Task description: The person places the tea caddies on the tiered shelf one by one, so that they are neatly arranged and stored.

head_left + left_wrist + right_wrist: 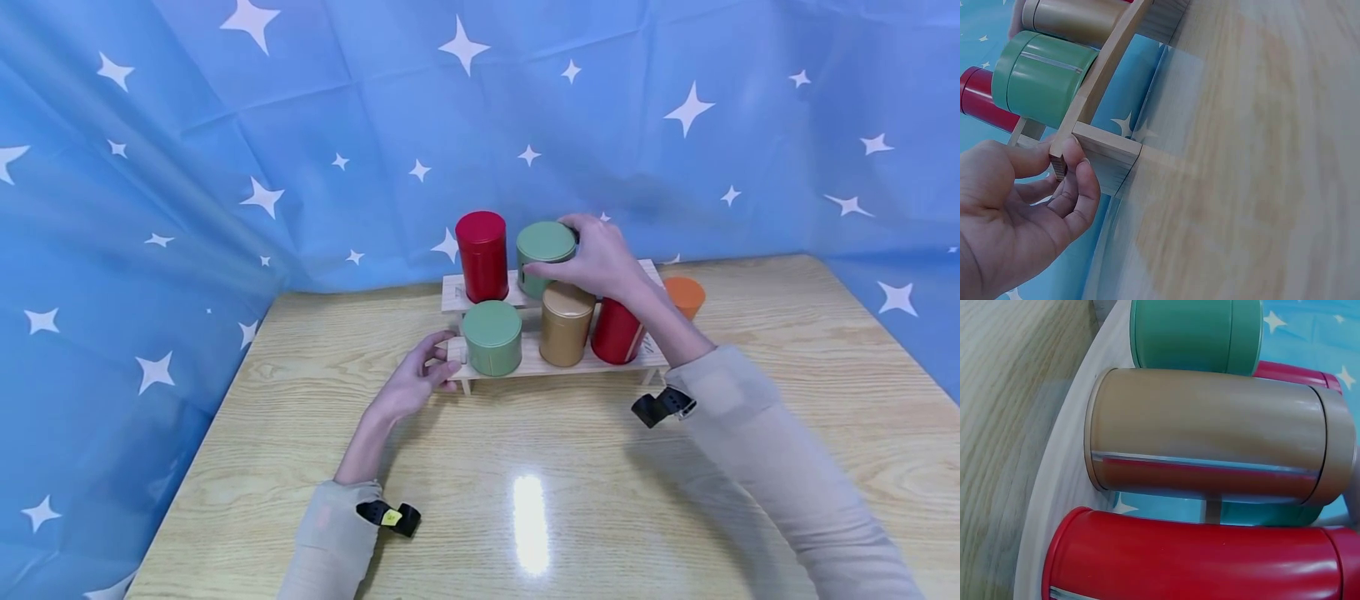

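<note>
My right hand (596, 260) grips a green tin (545, 243) on the upper step of a two-step wooden rack (529, 360), thumb on the near side. In the right wrist view most of this tin is hidden behind a gold tin (1210, 425). A tall red tin (482, 258) stands to its left on the same step. At the rack's left end, my left hand (1029, 215) pinches the end of the lower board between thumb and fingers. Beside those fingers, a second green tin (1044, 78) stands on the lower step. Farther right are the gold tin and another red tin (617, 333).
An orange object (684, 296) stands just beyond the rack's right end. The rack sits toward the back of a wood-grain table (465, 467). Behind it hangs a blue cloth (390, 125) with white stars.
</note>
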`<state>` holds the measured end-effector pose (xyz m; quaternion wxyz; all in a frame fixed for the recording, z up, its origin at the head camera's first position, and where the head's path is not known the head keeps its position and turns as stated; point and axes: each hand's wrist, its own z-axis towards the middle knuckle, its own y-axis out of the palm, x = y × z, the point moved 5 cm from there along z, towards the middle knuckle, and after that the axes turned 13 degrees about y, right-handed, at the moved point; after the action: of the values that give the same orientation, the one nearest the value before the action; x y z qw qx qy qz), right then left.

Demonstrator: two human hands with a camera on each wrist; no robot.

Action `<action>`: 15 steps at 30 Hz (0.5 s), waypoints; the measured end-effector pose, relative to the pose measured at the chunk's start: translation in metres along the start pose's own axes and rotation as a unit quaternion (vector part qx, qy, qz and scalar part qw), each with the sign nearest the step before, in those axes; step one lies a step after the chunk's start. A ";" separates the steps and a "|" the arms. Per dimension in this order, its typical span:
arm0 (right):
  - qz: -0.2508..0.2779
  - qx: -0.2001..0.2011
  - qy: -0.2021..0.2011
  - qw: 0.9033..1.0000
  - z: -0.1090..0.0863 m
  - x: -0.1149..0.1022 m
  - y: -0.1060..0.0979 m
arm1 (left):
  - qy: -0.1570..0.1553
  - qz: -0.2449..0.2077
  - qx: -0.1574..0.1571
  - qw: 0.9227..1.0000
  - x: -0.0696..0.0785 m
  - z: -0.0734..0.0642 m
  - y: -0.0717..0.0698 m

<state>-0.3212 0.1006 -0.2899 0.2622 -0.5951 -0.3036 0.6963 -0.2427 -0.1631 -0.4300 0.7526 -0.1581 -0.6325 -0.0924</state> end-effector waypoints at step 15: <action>0.012 -0.016 0.022 1.000 0.001 0.000 0.000 | 0.002 0.002 -0.004 1.000 0.000 0.000 0.000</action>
<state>-0.3225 0.1005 -0.2898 0.2509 -0.6183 -0.3014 0.6811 -0.2428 -0.1636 -0.4303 0.7537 -0.1622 -0.6300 -0.0933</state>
